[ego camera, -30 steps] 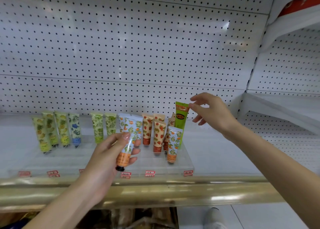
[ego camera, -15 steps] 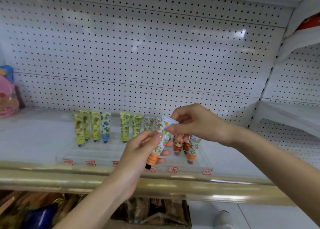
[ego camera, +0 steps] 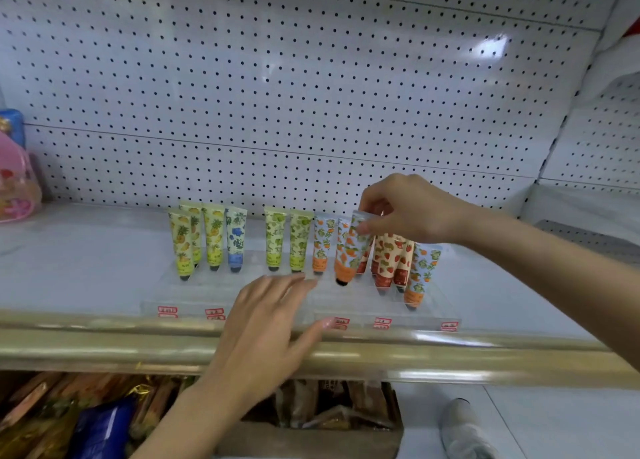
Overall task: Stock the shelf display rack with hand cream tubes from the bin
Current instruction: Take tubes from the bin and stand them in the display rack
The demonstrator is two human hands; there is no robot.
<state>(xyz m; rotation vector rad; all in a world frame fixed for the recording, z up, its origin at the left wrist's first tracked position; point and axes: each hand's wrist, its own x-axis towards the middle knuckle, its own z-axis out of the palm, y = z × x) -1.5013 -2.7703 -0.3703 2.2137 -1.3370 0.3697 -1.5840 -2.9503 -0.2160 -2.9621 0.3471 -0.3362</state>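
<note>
A clear display rack (ego camera: pixel 349 302) with red price tags sits on the white shelf and holds several upright hand cream tubes: yellow pineapple ones (ego camera: pixel 181 243) at the left, green ones (ego camera: pixel 275 238) in the middle, strawberry ones (ego camera: pixel 391 259) at the right. My right hand (ego camera: pixel 412 212) pinches the crimped top of an orange-fruit tube (ego camera: pixel 349 250), cap down, just above the rack's middle rows. Lower and to the left, my left hand (ego camera: pixel 266 316) hovers with fingers spread and empty over the rack's front.
A gold rail (ego camera: pixel 104 344) edges the shelf front. A white pegboard (ego camera: pixel 277 94) backs the shelf. Pink and blue packaged goods (ego camera: pixel 15 178) stand at the far left. Below the shelf lie packets and a cardboard bin (ego camera: pixel 329 420). A shoe (ego camera: pixel 464 427) shows on the floor.
The orange-fruit tube passed from my left hand to my right, which now lowers it toward the rack. My left hand let go and spread open.
</note>
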